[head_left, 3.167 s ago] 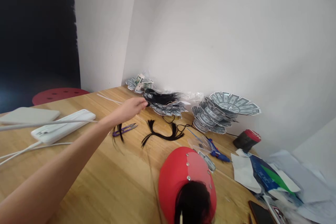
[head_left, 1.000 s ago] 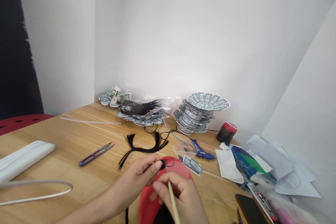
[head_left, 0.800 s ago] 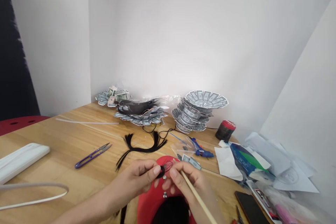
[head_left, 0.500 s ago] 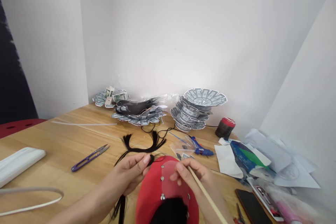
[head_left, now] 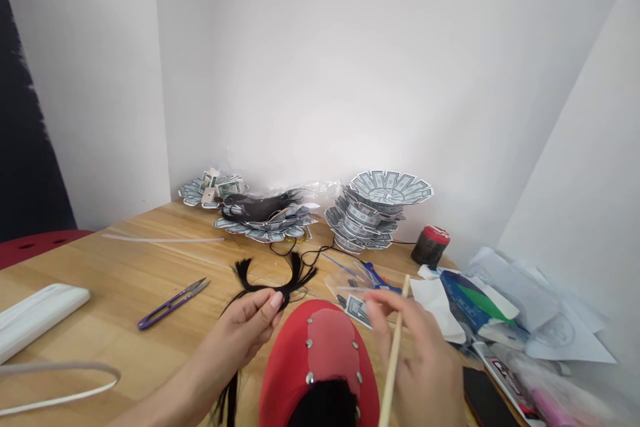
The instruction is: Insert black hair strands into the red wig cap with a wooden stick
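Fingers of the left hand are pinched shut on a thin black tuft of hair, thumb and forefinger meeting just at the near-left edge of the red hat piece; the strands trail down past the wrist toward the bottom of the view. Over on the other side, the right hand is curled narrow around a thin wooden stick, which stands nearly upright with its tip above the knuckles. Whether the thumb presses the stick cannot be told, as the hand is blurred.

Between the two hands sits the red hat piece, studded with small silver rivets, a dark mass of hair at its near edge. Just beyond the left fingertips lies a curved bundle of black hair on the wooden table, and to its left a pair of purple thread snips — well apart from both hands. A white flat case lies at the far left edge.

Past the right hand are a blue glue gun, a small printed banknote and a heap of papers; a dark phone lies near the right corner. Against the wall stand stacked banknote fans and a red-lidded jar.
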Available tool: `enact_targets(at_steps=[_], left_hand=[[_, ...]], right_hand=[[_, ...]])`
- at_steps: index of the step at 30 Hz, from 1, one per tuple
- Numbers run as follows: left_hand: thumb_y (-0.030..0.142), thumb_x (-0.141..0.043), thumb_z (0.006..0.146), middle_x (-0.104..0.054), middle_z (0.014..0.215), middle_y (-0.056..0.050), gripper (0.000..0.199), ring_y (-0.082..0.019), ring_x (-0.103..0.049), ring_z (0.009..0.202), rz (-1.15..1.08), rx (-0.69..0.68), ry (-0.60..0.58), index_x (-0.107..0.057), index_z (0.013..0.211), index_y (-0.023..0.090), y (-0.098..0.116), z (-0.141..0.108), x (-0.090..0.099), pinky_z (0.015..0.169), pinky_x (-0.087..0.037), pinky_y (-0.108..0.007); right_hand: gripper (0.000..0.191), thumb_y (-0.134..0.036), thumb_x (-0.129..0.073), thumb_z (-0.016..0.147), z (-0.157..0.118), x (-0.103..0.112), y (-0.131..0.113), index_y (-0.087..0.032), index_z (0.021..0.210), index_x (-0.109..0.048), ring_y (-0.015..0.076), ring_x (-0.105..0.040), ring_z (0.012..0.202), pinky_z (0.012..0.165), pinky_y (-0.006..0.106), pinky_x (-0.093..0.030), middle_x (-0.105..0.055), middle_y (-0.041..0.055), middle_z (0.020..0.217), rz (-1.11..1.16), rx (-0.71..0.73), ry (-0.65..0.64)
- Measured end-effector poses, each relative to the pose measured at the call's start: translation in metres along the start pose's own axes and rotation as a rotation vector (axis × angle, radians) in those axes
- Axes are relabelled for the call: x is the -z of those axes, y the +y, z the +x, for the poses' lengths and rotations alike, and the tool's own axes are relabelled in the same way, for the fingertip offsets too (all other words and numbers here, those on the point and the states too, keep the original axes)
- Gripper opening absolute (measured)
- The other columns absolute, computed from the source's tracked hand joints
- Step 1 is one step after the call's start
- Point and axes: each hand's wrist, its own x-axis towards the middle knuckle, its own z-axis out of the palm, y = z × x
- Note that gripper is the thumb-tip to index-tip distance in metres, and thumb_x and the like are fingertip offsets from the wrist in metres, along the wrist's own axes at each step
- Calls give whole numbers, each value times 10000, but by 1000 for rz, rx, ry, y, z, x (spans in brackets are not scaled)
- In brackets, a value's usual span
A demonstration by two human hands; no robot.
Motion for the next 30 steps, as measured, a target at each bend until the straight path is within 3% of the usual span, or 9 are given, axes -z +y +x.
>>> enact_targets(at_steps=[2,4,7,12,17,20,25,28,30], left_hand=[[775,-654,693,-330,623,84,613,-92,-233,572,12,-66,-90,-422,665,209,-9,4,1,521,-222,-209],[759,-628,737,-339,621,77,594,-101,-258,585,39,-110,-150,-438,652,203,-17,6,1,537,-242,-221],[738,-622,763,-313,585,82,580,-104,-250,569,77,-113,-173,-453,630,199,-23,5,1,517,-204,-231],[735,-601,779,-319,624,74,573,-107,-249,592,84,-88,-199,-435,642,204,-18,-1,-1,533,-232,-221],[622,-536,882,-444,633,45,467,-136,-420,607,430,-288,-10,-506,653,216,-5,-11,6,556,-349,-210],[496,-481,952,-594,628,32,375,-144,-555,588,727,-433,-15,-578,704,232,2,-22,8,540,-401,-195],[319,-422,1016,-739,790,32,289,-124,-699,643,1017,-877,-133,-633,826,260,-8,-30,-2,578,-494,-155],[266,-328,1055,-781,1034,1,315,-130,-754,891,1127,-1125,-169,-641,1034,249,-15,-27,-13,730,-540,-141],[263,-315,1061,-780,1100,3,332,-132,-754,940,1184,-1207,-197,-646,1038,244,-11,-26,-20,742,-553,-138]], right_hand=[[103,-255,-599,919,-5,-3,-17,-230,995,-663,215,-719,725,669,315,-482,-792,39,863,-33,372,-4],[152,-169,-616,901,-9,-9,-28,-207,1046,-643,201,-724,695,645,315,-465,-808,39,888,-76,615,-34],[79,-231,-634,911,-14,-18,-33,-200,984,-639,206,-672,600,594,330,-430,-775,35,758,-157,647,-78],[208,-329,-572,958,-9,-10,-26,-226,779,-598,183,-589,566,572,298,-408,-657,5,622,-78,423,-14],[141,-322,-535,964,1,15,-16,-274,888,-643,152,-649,713,669,236,-472,-719,-19,775,236,-169,68],[207,-420,-523,949,-1,23,-4,-272,936,-668,148,-637,706,682,223,-498,-738,-14,771,455,-404,42],[402,-561,-570,866,-23,22,15,-224,1016,-731,187,-612,655,636,270,-528,-722,30,728,541,-631,-218],[443,-601,-561,867,-37,20,23,-248,1044,-762,212,-621,716,719,311,-540,-715,48,778,481,-644,-275],[419,-601,-577,865,-44,18,26,-267,1011,-782,216,-626,726,764,328,-546,-714,52,802,489,-625,-252]])
